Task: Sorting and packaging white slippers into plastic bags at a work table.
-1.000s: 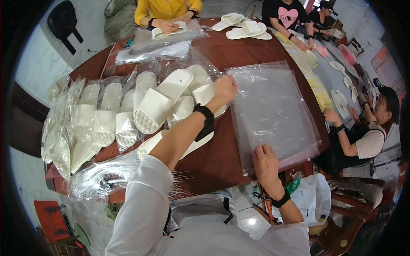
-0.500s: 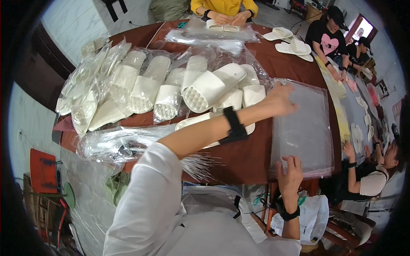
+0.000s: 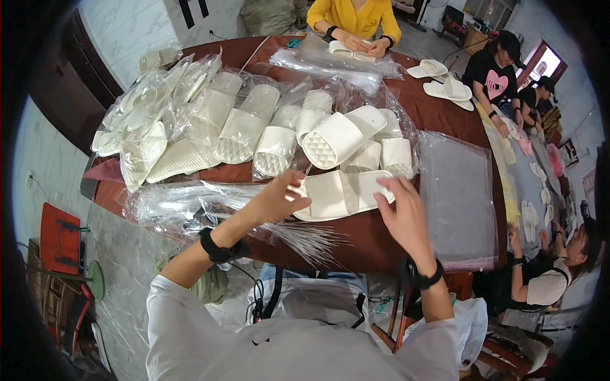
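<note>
A cream-white slide slipper [image 3: 365, 190] lies across the table in front of me, between my two hands. At its left end is my left hand [image 3: 279, 198], the fingers apart and curved toward it; whether they touch it I cannot tell. My right hand [image 3: 405, 213] reaches the slipper's right end with fingers spread and fingertips at its rim. Just behind is another slipper [image 3: 330, 141], resting on slippers in clear bags. Below my left hand, a bundle of thin white ties [image 3: 311, 238] fans out toward the table's front edge.
Bagged slippers [image 3: 241, 130] are heaped along the left and back. A stack of clear plastic bags [image 3: 457, 203] lies to the right on the brown-covered table [image 3: 445, 105]. Across the table, a person in yellow [image 3: 356, 22] handles slippers; other people work at the right.
My left hand has left the bag stack and come back left to the slipper. My right hand has moved from the stack's near edge to the slipper's right end.
</note>
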`<action>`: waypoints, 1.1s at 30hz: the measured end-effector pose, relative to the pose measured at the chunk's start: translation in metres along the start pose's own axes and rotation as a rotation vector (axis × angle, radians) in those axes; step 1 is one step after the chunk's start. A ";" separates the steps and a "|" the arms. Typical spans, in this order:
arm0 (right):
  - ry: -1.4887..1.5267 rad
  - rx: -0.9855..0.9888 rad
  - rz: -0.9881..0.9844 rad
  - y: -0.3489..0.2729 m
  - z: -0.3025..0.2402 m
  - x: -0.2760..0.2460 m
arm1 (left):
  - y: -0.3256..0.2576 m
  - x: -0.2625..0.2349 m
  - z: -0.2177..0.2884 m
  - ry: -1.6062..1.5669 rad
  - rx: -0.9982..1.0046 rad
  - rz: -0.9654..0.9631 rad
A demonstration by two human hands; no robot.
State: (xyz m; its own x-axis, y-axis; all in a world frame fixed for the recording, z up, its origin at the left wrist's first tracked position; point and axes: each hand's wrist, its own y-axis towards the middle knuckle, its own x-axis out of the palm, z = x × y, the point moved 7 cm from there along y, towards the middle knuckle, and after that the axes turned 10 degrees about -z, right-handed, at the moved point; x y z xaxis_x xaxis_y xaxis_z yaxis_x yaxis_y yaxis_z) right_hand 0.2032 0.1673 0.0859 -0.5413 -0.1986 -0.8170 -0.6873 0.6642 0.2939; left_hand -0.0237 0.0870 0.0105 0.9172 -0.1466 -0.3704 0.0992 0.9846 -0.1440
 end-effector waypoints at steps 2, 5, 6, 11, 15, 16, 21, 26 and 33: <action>-0.040 -0.025 -0.014 0.029 0.008 0.008 | -0.003 0.009 -0.035 -0.033 -0.091 0.049; -0.037 -0.032 -0.030 0.071 0.037 0.035 | 0.003 0.025 -0.049 -0.317 -0.063 0.082; -0.026 -0.042 -0.020 0.082 0.044 0.044 | 0.006 0.026 -0.050 -0.325 -0.077 0.141; 0.063 -0.056 -0.026 0.100 0.070 0.067 | 0.019 0.033 -0.044 -0.666 -0.056 0.128; 0.089 -0.072 -0.076 0.101 0.060 0.067 | 0.025 0.038 -0.063 -0.950 -0.130 0.142; 0.087 -0.071 -0.075 0.100 0.057 0.065 | 0.027 0.040 -0.063 -0.950 -0.129 0.141; -0.022 -0.130 -0.059 0.076 0.005 0.047 | 0.017 0.030 -0.046 -0.897 -0.165 0.191; 0.002 -0.029 0.105 0.023 -0.028 0.024 | 0.007 0.011 -0.019 -0.619 -0.059 -0.117; 0.074 0.275 0.118 -0.044 -0.015 0.048 | 0.023 0.022 -0.029 -0.394 -0.087 -0.191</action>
State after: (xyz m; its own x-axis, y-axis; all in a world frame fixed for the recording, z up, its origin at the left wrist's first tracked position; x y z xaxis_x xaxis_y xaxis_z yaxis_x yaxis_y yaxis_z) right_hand 0.1998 0.1176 0.0409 -0.6504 -0.1541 -0.7438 -0.4663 0.8540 0.2308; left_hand -0.0127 0.1038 -0.0274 0.9643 -0.2609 0.0459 0.2637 0.9292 -0.2589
